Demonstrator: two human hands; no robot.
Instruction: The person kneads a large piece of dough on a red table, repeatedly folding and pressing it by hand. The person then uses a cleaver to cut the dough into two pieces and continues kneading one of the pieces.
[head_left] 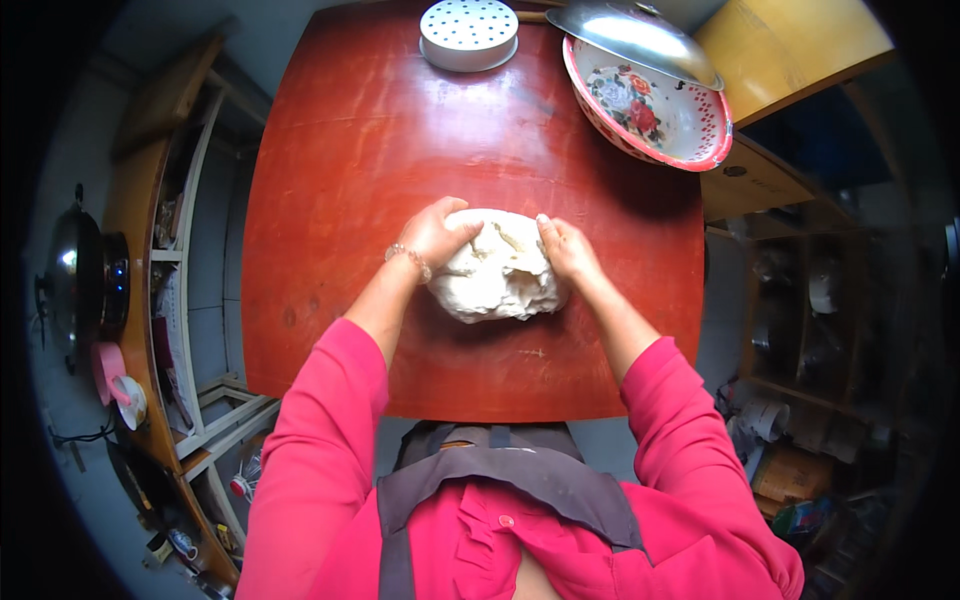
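A large lump of white dough (490, 285) rests on the red tabletop (340, 210), its top rough and folded with a torn hollow. My left hand (437, 238), a beaded bracelet at its wrist, grips the dough's left side with the thumb on top. On the opposite side my right hand (570, 250) holds it the same way, thumb pressed on the upper edge. The fingers of both hands are mostly hidden behind and under the dough.
A white round container with a perforated top (468, 35) stands at the far edge. At the far right sits a flowered enamel basin (690, 125), a metal lid (640, 40) leaning over it. Wooden shelving (140, 260) with a dark pan (75, 265) flanks the table's left.
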